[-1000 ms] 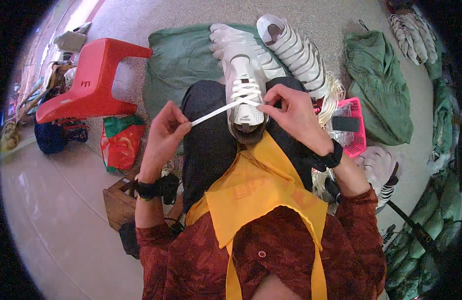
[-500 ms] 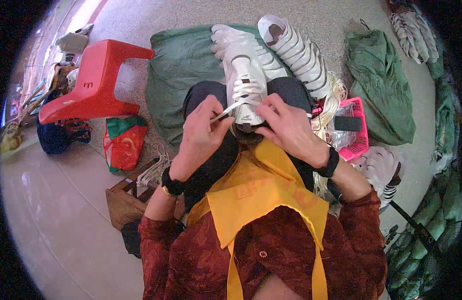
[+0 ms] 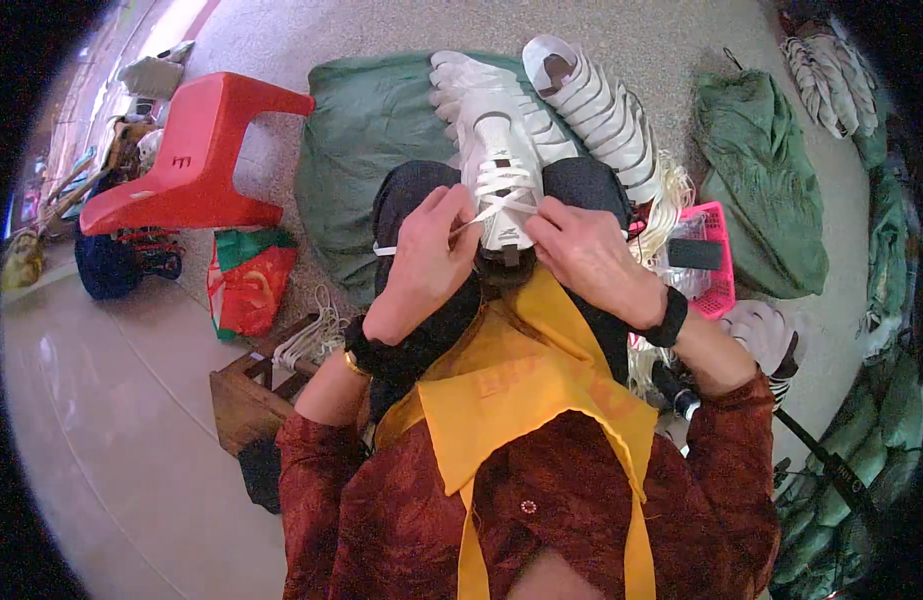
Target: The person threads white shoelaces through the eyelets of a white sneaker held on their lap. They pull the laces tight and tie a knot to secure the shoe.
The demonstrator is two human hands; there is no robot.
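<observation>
A white shoe upper (image 3: 506,232) lies between my knees, its dark heel opening toward me. White lace (image 3: 498,206) crosses over its tongue in several rows. My left hand (image 3: 428,252) is closed in a pinch on the lace at the upper's left side; a loose lace end shows beside that hand, over the knee. At the right edge of the upper, my right hand (image 3: 593,252) has thumb and fingers pinched together on the eyelet edge. Its fingertips partly hide what they grip, and whether they hold lace too I cannot make out.
Beyond my knees, stacked white uppers (image 3: 606,125) lie by a green cloth (image 3: 356,120). At right are a pink basket (image 3: 719,270), hanging laces (image 3: 671,200) and a green sack (image 3: 766,190). A red chair (image 3: 196,150), a red-green bag (image 3: 251,285) and a wooden stool (image 3: 243,410) stand left.
The lace now crosses lower on the tongue, forming an X. My left hand has moved slightly right, closer to the upper; my right fingers have shifted from over the tongue to its right edge.
</observation>
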